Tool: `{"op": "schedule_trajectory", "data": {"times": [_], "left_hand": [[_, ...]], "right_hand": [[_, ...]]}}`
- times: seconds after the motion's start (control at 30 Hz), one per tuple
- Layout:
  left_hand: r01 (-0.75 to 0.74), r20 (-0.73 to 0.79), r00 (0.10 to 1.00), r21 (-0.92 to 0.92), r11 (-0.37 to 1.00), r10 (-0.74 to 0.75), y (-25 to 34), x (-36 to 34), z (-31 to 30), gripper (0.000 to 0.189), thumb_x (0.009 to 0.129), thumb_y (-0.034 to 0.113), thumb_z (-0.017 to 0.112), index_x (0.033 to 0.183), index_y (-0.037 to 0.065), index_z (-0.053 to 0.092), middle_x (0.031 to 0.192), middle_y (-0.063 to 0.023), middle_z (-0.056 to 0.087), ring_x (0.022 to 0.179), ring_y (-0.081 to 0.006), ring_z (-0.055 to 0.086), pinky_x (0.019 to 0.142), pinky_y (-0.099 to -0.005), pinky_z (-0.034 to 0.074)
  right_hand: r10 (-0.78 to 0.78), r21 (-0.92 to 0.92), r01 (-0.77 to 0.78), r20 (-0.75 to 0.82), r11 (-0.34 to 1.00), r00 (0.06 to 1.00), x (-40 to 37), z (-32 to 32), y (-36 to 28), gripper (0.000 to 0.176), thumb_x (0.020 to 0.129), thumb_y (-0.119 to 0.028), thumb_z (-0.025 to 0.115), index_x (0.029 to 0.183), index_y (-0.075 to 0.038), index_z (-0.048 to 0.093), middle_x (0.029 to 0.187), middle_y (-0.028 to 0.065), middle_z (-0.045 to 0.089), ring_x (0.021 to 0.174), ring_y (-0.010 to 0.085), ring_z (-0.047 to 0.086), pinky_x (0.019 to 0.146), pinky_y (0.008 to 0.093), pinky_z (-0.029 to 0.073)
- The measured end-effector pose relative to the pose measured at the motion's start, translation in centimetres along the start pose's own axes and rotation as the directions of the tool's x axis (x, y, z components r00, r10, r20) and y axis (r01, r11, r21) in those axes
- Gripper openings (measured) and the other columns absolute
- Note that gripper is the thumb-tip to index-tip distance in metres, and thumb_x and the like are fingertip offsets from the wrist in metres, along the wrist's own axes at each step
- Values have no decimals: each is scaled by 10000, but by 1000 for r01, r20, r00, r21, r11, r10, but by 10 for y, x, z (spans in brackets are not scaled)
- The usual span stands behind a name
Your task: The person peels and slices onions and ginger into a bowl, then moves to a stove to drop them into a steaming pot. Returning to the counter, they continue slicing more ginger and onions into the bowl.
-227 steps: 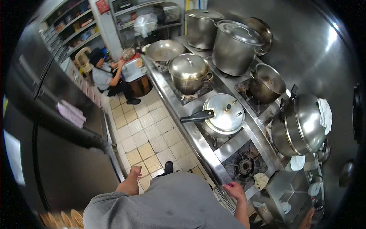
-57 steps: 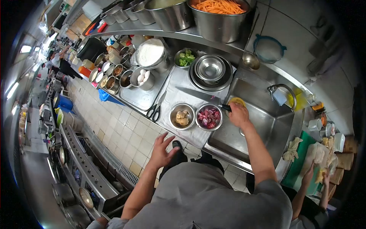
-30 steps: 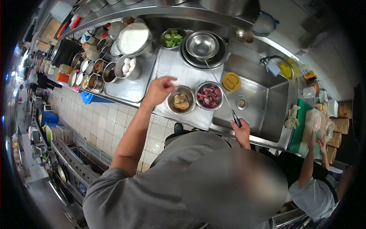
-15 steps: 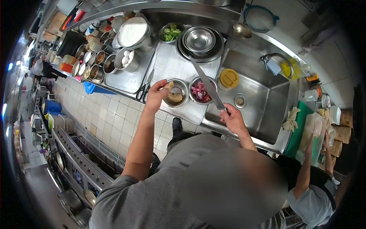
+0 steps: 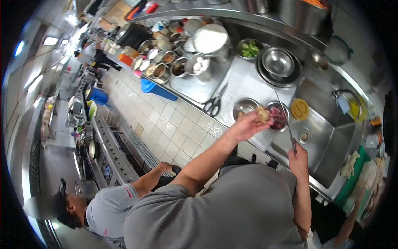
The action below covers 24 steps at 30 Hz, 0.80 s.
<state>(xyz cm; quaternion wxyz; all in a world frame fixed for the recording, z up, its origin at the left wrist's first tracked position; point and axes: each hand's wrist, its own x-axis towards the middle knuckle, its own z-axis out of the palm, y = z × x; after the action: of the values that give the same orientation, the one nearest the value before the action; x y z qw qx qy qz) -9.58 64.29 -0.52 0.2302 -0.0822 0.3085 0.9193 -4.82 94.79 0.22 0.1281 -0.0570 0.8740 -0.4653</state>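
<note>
My left hand (image 5: 250,125) is closed round a pale tan food piece (image 5: 263,113), held between the two metal bowls. Below and left of that piece is the left bowl (image 5: 244,106), partly covered by my hand. Chopped purple-red pieces (image 5: 278,116) fill the right bowl. My right hand (image 5: 297,156) grips the handle of a long knife (image 5: 282,103), whose blade points up and away over the right bowl. Black-handled scissors (image 5: 213,106) lie on the counter to the left.
Stacked metal bowls (image 5: 278,62), a bowl of greens (image 5: 249,49) and a pot of eggs (image 5: 199,67) stand behind. A yellow-lidded tub (image 5: 299,108) is by the sink (image 5: 327,141). A co-worker (image 5: 112,209) is at lower left; another's arm shows at lower right.
My left hand has moved right with the piece, from the left bowl toward the right one. The knife blade has turned nearly edge-on. The view has swung left, bringing a co-worker in.
</note>
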Motion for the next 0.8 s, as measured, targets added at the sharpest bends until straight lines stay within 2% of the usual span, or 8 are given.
{"op": "schedule_trajectory", "data": {"times": [0.03,0.1,0.13,0.27,0.33,0.47,0.63,0.8], "left_hand": [[36,87,996,-96,995,-27,-1,3,-1,435,1050,227,540,1405,-19,495,1360,-216,603,1254,-371,614,1143,-455,474],[46,72,997,-105,993,-39,-7,9,2,459,1072,238,493,1457,-6,444,1388,-210,585,1266,-366,606,1153,-459,468],[30,62,998,-72,997,-25,-6,7,8,449,1058,197,524,1451,-6,447,1376,-197,592,1273,-351,605,1148,-453,477],[-17,43,999,98,995,12,-26,5,25,443,969,40,666,1385,4,518,1293,-124,627,1193,-243,638,1060,-378,532],[-38,48,998,168,985,30,-44,12,17,446,950,38,710,1367,27,553,1250,-85,649,1078,-184,653,954,-320,547],[-88,104,992,133,987,74,-51,2,41,536,939,-6,712,1429,-4,498,1260,-70,655,1134,-191,652,1006,-367,517],[-50,29,999,124,991,46,-51,-7,49,656,955,18,701,1533,-8,392,1352,-99,616,1192,-211,634,1019,-378,519],[-106,36,994,137,985,102,-55,-10,54,573,997,96,665,1501,-21,419,1372,-111,612,1243,-217,618,1059,-364,515]], "right_hand": [[-13,0,13,0,1000,1000,4,2,-16,485,938,-129,584,1421,-79,592,1047,234,730,954,327,736,870,397,550],[280,-153,-283,-39,947,959,-9,-8,-39,495,927,-168,588,1418,-111,602,1035,234,734,941,341,737,880,440,552],[248,-199,-257,-68,946,966,-10,-4,-25,498,914,-201,601,1408,-139,614,982,213,741,878,375,724,863,470,554],[-84,-185,85,17,979,996,-13,1,-3,563,921,-133,571,1481,-173,526,1125,188,702,1042,396,678,921,464,542],[-335,-161,326,-33,932,942,-10,5,-2,590,919,-94,545,1502,-157,485,1185,197,672,1127,411,646,962,460,533],[-168,-176,176,61,969,984,-17,-7,-42,593,947,-169,577,1526,-136,457,1181,210,681,1120,424,654,957,459,537],[-89,-68,94,79,993,993,-16,-11,-48,783,967,-452,642,1600,-111,332,1282,237,666,1147,399,672,963,472,532],[-88,-46,94,124,995,988,-9,-14,-50,806,975,-471,626,1608,-92,300,1330,249,638,1168,408,663,973,481,527]]}}
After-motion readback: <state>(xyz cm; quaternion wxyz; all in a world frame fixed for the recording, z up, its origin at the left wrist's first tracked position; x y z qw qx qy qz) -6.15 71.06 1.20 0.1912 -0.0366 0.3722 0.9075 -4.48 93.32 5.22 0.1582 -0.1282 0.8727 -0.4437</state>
